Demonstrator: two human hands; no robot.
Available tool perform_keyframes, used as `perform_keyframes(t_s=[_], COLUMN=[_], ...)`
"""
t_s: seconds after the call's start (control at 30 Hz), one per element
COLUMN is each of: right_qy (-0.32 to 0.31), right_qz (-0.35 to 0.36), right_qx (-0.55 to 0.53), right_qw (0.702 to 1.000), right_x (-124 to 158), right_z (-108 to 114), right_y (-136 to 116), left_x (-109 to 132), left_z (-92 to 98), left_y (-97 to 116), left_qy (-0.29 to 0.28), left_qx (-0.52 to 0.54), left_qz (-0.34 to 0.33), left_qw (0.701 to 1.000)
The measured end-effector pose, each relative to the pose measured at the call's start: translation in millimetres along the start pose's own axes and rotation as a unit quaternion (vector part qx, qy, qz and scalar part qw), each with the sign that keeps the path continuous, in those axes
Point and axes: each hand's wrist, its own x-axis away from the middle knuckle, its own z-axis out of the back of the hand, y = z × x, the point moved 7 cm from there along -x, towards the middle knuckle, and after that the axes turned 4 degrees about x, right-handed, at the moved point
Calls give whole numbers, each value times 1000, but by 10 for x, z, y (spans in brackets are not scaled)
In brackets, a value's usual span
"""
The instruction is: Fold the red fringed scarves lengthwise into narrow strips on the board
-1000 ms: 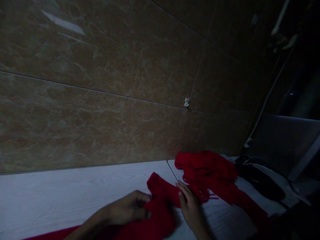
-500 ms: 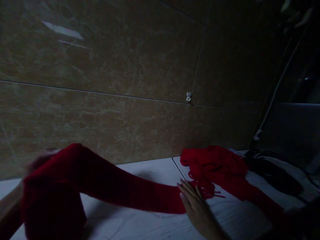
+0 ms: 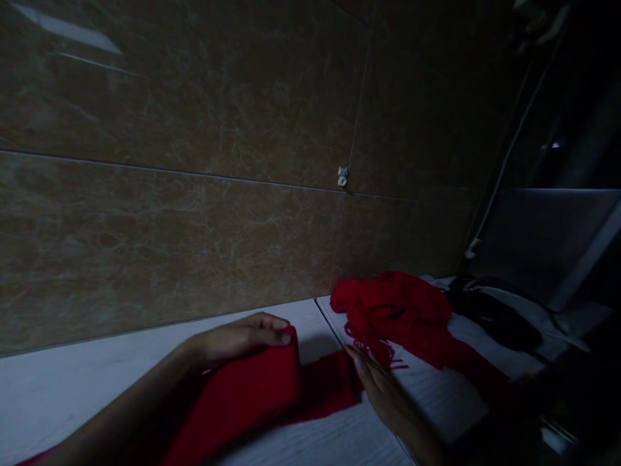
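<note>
**Red knitted scarf, partly layered, on a white table under two bare hands**

Nearest, the left hand (image 3: 240, 338) lies across a doubled length of the red knitted scarf (image 3: 237, 388). Its fingers (image 3: 272, 327) curve over the far end of the layers, but whether they grasp or only press cannot be told, as the thumb is hidden. A flat red band (image 3: 330, 388) runs from these layers toward the right hand (image 3: 388, 395), whose fingers (image 3: 361, 366) are extended and released, their tips just beside the red fringe (image 3: 376, 346). The near part lies layered and smoothed. Beyond it, a crumpled red heap (image 3: 388, 310) remains loose and trails toward the lower right; whether it belongs to the same scarf cannot be told. Both rest on the wood-grained white table (image 3: 97, 395). Farther right lies a dark bundle (image 3: 495, 317), partly lost in shadow. Behind everything rises a wall of brown marbled tile (image 3: 169, 116), with a small white fitting (image 3: 343, 176) at a tile joint
</note>
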Motion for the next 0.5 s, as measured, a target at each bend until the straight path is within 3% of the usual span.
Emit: perform_keyframes(t_s=[0.07, 0.13, 0.2, 0.27, 0.37, 0.43, 0.5], right_qy=[7, 0, -14, -18, -16, -17, 7], right_qz=[3, 10, 14, 2, -18, -3, 33], right_qx=[2, 6, 8, 8, 18, 34, 55], right_qw=[1000, 1000, 1000, 1000, 1000, 999, 998], right_x=[9, 10, 3, -15, -31, -26, -35], right_z=[4, 6, 0, -5, -11, -7, 25], right_y=[17, 35, 47, 61, 98, 147, 243], left_x=[-348, -626, -785, -783, -401, 107, 773], left_z=[-259, -373, -348, -193, 246, 614, 999], left_y=[-100, -281, -456, -527, -427, -322, -268], left_qy=[-49, -72, -68, -27, 83, 147, 190], left_qx=[-58, -131, -176, -197, -228, -263, -298], left_qz=[-9, -8, 6, 12, -1, 1, 25], left_qw=[997, 989, 982, 980, 970, 953, 935])
